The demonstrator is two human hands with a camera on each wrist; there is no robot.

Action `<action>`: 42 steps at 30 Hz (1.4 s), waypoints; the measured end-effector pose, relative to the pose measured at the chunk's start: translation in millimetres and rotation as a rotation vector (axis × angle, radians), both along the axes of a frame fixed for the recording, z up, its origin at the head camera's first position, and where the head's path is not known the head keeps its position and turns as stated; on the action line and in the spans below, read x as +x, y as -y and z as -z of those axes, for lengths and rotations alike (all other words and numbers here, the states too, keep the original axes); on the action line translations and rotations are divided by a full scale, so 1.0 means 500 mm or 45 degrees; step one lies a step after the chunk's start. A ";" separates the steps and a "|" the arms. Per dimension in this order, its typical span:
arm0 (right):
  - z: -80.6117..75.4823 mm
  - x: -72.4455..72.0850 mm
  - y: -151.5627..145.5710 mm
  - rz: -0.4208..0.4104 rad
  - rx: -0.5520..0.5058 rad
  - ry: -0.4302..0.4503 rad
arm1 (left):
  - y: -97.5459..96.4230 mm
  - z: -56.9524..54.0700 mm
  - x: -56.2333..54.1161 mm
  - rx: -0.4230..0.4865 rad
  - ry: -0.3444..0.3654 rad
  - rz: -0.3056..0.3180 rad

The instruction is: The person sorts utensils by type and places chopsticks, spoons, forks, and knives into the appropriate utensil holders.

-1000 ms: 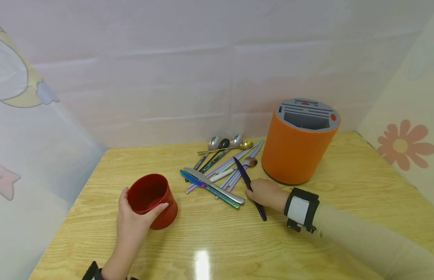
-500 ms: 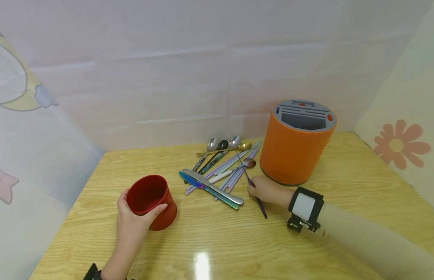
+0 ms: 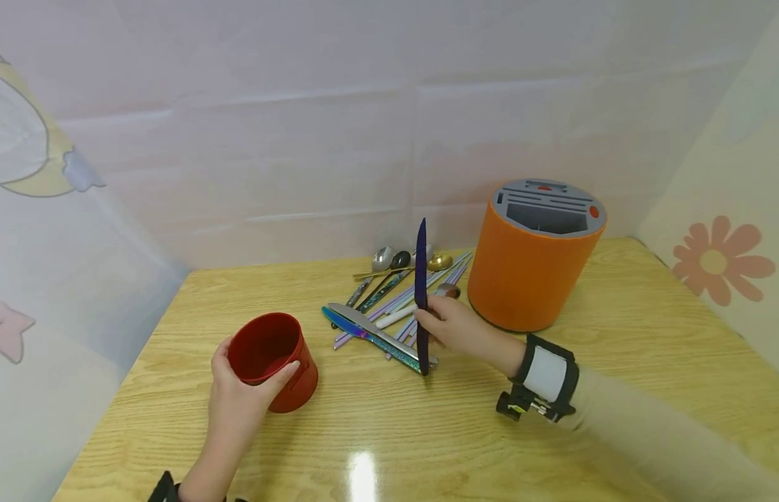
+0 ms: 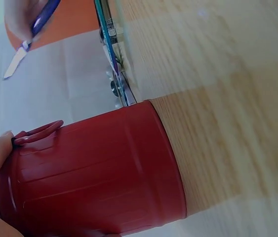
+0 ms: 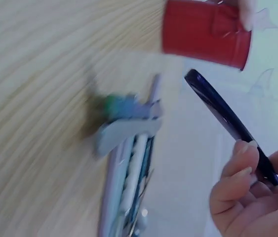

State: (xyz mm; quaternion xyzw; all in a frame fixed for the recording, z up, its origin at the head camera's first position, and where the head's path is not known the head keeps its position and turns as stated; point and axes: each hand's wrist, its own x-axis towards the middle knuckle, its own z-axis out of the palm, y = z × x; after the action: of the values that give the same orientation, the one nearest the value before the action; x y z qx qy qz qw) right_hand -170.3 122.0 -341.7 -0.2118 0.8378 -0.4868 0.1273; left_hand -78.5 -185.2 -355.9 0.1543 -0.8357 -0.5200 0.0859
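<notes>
A red metal cup (image 3: 304, 387) with a small side handle stands on the table at the left. My left hand (image 3: 238, 397) grips it, thumb over the near rim; the left wrist view shows the cup's ribbed wall (image 4: 89, 173). My right hand (image 3: 458, 324) pinches a dark purple table knife (image 3: 421, 279), held above the table with its blade up. Behind and below that knife lie a rainbow knife (image 3: 351, 324) and a silver knife (image 3: 364, 317), crossing several pastel chopsticks (image 3: 383, 307). In the right wrist view the purple knife's handle (image 5: 218, 103) sticks out from the curled fingers.
Several spoons, among them a gold one (image 3: 439, 263) and a black one (image 3: 400, 260), lie at the back of the pile. An orange cutlery holder (image 3: 530, 279) with a grey slotted top stands at the right. A pale cloth wall (image 3: 301, 174) closes the back.
My right hand has lifted the purple knife off the pile, moved it left and turned it blade up. The left hand and red cup have stayed in place.
</notes>
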 end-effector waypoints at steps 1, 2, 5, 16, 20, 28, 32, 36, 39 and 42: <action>-0.005 0.002 0.006 -0.010 -0.048 -0.025 | 0.000 0.000 0.000 0.002 -0.001 0.004; -0.010 0.004 0.012 -0.006 -0.090 -0.040 | 0.000 0.000 -0.001 -0.002 -0.001 0.007; -0.025 0.009 0.032 0.014 -0.208 -0.087 | -0.002 0.000 -0.002 -0.004 -0.013 0.014; -0.079 0.025 0.123 -0.004 -0.551 -0.177 | -0.002 0.004 0.000 -0.009 -0.033 0.005; -0.089 0.030 0.158 -0.026 -0.616 -0.153 | -0.002 0.005 0.001 -0.011 -0.051 -0.002; -0.088 0.034 0.232 -0.074 -0.701 -0.221 | 0.001 0.005 0.000 -0.018 -0.069 0.003; -0.077 0.039 0.266 -0.087 -0.625 -0.222 | 0.004 0.005 0.000 -0.023 -0.078 0.013; -0.065 0.043 0.290 -0.089 -0.493 -0.242 | 0.003 0.006 -0.001 -0.023 -0.091 0.027; -0.054 0.043 0.303 -0.070 -0.372 -0.276 | 0.002 0.008 -0.002 -0.023 -0.090 0.041; -0.043 0.042 0.314 -0.043 -0.274 -0.318 | 0.002 0.010 -0.001 -0.021 -0.087 0.048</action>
State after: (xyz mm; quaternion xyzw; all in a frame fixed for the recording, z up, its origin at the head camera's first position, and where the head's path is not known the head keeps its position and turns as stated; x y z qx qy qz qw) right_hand -149.4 -34.8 -320.4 -0.2971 0.7865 -0.5414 0.0069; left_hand -79.0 -186.3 -360.8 0.1202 -0.8394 -0.5195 0.1058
